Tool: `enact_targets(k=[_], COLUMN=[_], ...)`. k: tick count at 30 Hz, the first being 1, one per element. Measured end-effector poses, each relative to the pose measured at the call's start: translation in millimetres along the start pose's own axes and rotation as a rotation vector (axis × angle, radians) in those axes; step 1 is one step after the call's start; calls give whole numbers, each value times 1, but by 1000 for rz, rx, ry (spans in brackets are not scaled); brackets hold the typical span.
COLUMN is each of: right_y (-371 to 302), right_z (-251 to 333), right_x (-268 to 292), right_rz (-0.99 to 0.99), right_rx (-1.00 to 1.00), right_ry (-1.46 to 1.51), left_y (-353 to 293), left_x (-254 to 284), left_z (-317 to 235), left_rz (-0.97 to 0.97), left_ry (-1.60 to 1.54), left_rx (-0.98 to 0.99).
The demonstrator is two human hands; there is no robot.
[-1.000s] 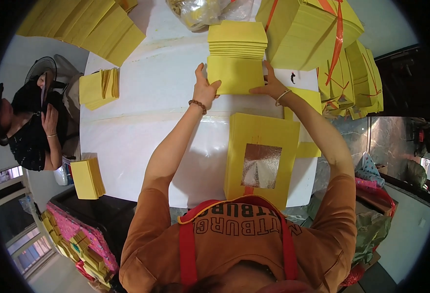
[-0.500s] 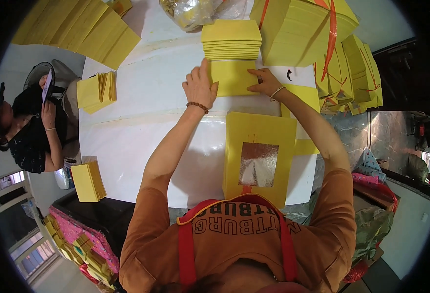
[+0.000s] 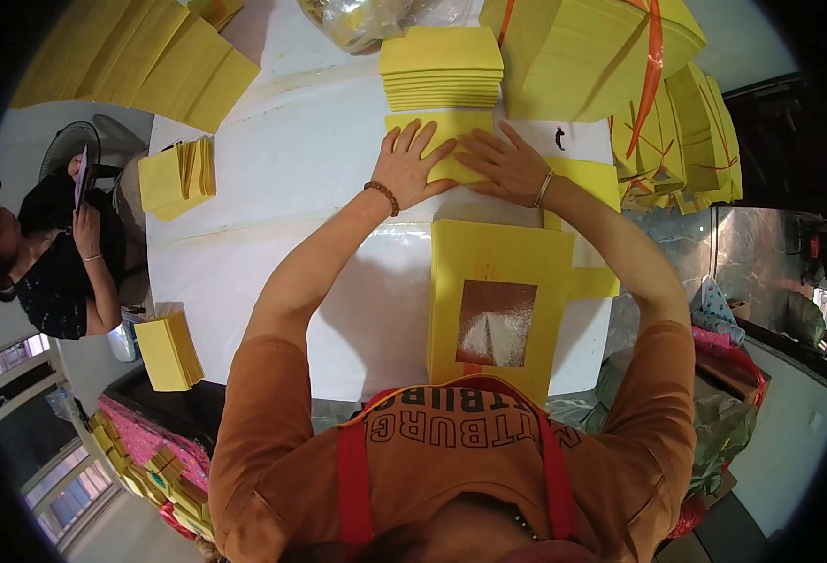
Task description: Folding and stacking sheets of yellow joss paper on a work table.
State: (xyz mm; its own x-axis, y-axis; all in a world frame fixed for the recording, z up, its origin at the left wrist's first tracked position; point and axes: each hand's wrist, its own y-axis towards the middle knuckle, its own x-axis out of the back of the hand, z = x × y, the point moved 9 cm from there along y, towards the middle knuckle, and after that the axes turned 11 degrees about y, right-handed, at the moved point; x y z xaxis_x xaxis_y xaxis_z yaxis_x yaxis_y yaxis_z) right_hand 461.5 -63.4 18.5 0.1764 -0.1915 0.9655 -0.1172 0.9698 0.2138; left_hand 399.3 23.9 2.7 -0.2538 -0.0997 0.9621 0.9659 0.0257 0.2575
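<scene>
Both of my hands lie flat on a folded sheet of yellow paper (image 3: 460,122) on the white table. My left hand (image 3: 412,167) has its fingers spread over the sheet's left part. On the right part rests my right hand (image 3: 509,167), fingers stretched out toward the left hand. Just beyond the sheet sits a stack of folded yellow papers (image 3: 442,70). Closer to my body is a pile of larger yellow sheets (image 3: 500,253) with a shiny metallic square (image 3: 496,324) on top. My hands hide much of the folded sheet.
Tall bundles of yellow paper (image 3: 582,66) tied with red ribbon stand at the far right. More yellow stacks (image 3: 168,352) line the table's left side. A clear plastic bag (image 3: 357,19) lies at the far edge. Another person (image 3: 61,244) sits at the left holding a phone-like object.
Both hands have moved inward across the folded sheet and now lie flat with fingers spread. Before, they were at its left and right edges. The view has shifted slightly.
</scene>
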Motion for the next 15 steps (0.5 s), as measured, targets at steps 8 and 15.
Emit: enact_targets(k=[8,15], right_y=[-3,-66], right_z=[-30,-8], right_x=[-42,69], right_rz=[621,-96], right_rx=[-326,-676], right_ry=[155,1190], left_y=[1,6], left_x=[-18,-6], left_z=[-5,-8], left_rz=[50,217], left_ry=[82,333], left_rx=[-37,-94])
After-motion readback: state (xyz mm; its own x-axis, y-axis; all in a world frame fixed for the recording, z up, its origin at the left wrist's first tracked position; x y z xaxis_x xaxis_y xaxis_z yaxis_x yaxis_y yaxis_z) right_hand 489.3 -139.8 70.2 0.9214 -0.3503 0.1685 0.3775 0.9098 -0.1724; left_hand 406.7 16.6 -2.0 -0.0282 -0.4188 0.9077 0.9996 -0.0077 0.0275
